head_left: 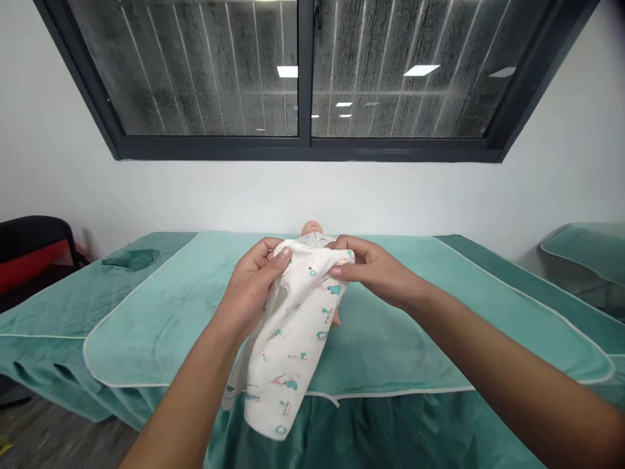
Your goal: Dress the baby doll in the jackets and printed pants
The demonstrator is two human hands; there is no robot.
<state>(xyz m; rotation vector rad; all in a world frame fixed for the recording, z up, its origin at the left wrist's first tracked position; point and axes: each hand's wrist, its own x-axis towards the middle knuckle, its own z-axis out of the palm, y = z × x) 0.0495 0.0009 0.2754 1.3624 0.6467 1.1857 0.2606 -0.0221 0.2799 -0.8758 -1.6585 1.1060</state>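
Note:
White baby pants (297, 326) with a teal and pink animal print hang in front of me, gripped along the upper edge. My left hand (251, 280) pinches the upper left corner between thumb and fingers. At the upper right, my right hand (368, 267) has its thumb and fingers closed on the cloth. One leg of the pants drops toward the table's front edge, and a second layer shows behind it at the left. Beyond the cloth lies a baby doll (312, 227) in a white printed top; most of its body is hidden, with a bit of limb showing at the right.
A light teal mat (161, 312) with pale piping covers the bed, over a darker teal cover (53, 299). A red and black chair (34, 260) stands at the left. At the right is another teal-covered surface (586, 251). A dark-framed window (305, 146) is set in the white wall behind.

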